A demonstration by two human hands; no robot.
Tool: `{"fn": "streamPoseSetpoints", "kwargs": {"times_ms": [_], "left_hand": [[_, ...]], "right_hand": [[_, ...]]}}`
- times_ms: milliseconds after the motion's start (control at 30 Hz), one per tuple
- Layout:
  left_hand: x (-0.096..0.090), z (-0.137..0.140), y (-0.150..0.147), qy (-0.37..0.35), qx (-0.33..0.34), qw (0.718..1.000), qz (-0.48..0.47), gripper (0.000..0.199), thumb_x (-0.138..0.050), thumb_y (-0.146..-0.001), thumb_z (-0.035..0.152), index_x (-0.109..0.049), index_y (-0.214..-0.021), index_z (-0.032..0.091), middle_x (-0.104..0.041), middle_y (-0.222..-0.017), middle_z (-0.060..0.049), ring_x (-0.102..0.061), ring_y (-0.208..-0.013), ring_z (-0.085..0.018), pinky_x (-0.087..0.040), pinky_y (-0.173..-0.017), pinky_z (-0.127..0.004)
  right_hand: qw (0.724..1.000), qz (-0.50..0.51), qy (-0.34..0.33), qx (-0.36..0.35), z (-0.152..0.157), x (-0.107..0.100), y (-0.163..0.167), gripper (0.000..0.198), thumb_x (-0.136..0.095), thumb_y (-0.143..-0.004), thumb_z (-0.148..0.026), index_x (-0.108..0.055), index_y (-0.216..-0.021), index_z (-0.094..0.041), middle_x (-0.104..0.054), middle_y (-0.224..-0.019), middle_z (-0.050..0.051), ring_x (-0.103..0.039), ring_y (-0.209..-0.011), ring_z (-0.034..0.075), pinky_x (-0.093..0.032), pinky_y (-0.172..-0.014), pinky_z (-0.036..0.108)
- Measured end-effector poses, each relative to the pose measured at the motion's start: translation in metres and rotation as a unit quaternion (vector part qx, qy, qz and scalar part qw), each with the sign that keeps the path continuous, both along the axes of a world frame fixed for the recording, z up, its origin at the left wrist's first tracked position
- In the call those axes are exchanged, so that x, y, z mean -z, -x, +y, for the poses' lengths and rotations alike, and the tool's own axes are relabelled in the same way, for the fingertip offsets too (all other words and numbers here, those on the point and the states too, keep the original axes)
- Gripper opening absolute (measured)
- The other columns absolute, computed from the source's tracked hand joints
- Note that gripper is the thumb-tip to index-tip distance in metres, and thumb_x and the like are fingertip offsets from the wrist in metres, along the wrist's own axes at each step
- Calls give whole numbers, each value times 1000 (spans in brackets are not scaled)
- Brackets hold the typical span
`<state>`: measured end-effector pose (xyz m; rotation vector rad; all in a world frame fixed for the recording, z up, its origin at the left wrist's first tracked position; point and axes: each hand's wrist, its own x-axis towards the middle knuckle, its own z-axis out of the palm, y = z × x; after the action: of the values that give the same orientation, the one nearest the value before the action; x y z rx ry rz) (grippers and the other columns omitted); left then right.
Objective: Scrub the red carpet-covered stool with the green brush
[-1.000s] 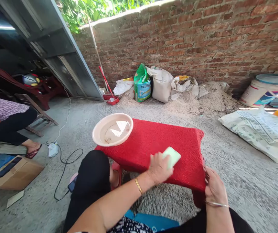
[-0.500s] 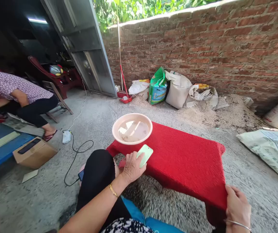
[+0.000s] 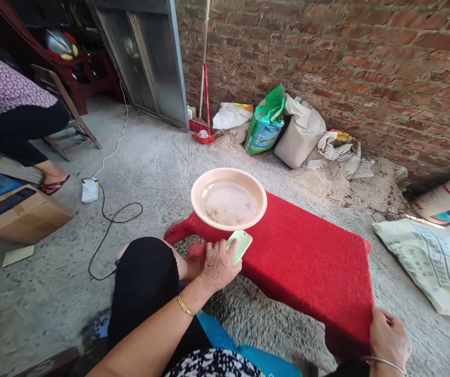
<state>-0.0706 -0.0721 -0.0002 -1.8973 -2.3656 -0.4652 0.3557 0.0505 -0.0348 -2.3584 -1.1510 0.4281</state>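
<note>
In my left hand (image 3: 220, 264) is a pale green, flat piece with rounded corners (image 3: 244, 243) and a small dark spot near one end; my fingers are closed on its near side. It is over the near edge of a red cloth (image 3: 303, 251) that covers a low bench. Just beyond it, a pale pink basin (image 3: 263, 214) holds cloudy water with some dark bits. My right hand (image 3: 390, 335) grips the red cloth at the bench's near right corner, its fingers partly hidden.
Filled sacks (image 3: 266, 125) and a red dustpan (image 3: 204, 137) stand by the brick wall (image 3: 327, 68). A white sack (image 3: 425, 256) lies at right. On the left are a black cable (image 3: 109, 225), a cardboard box (image 3: 32, 220) and a seated person (image 3: 17, 84).
The view has tilted down and shifted, so the basin appears larger and the seated person is further out of frame. Both hands keep their holds on the green piece and the cloth.
</note>
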Motion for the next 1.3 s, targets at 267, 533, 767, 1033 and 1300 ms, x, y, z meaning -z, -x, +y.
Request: {"fn": "streamPoseSetpoints", "kwargs": {"times_ms": [267,533,767,1033,1300], "left_hand": [[-8,-8,-46,54,101,990,-87,59,-56,-79,46,-51,-128,15,-52,-98,-11,-50,-89,-27,-42,-79,-42],[-22,-17,-66,159,329,870,-331,54,-63,-69,60,-64,-112,26,-55,-93,-3,-55,-82,-19,-45,-78,-32],[-37,21,-38,97,136,588,-791,59,-40,-84,58,-64,-103,7,-62,-68,-6,-50,-50,-11,-42,-46,-24],[-42,39,-42,126,131,553,-813,48,-57,-73,56,-64,-85,10,-59,-62,-2,-53,-49,-11,-41,-42,-22],[-43,29,-52,317,262,714,-567,42,-68,-66,55,-54,-57,16,-38,-44,8,-33,-42,-6,-22,-42,-22]], "right_hand": [[999,-33,27,11,-2,-13,14,49,-47,-79,-48,-69,-106,-14,-67,-96,16,-59,-90,34,-46,-77,43],[998,-50,25,-3,0,-9,12,44,-46,-79,-47,-69,-101,-15,-67,-94,15,-59,-88,33,-45,-80,43],[999,-31,22,-1,0,-6,11,43,-45,-80,-46,-66,-103,-16,-66,-103,16,-58,-95,32,-44,-84,41],[999,-36,-27,-7,-14,-20,26,38,-48,-81,-44,-65,-99,-16,-65,-97,15,-56,-102,32,-43,-89,43],[911,307,-122,-247,-112,-34,125,45,-62,-78,-59,-63,-97,-19,-67,-99,9,-60,-96,27,-46,-91,39]]}}
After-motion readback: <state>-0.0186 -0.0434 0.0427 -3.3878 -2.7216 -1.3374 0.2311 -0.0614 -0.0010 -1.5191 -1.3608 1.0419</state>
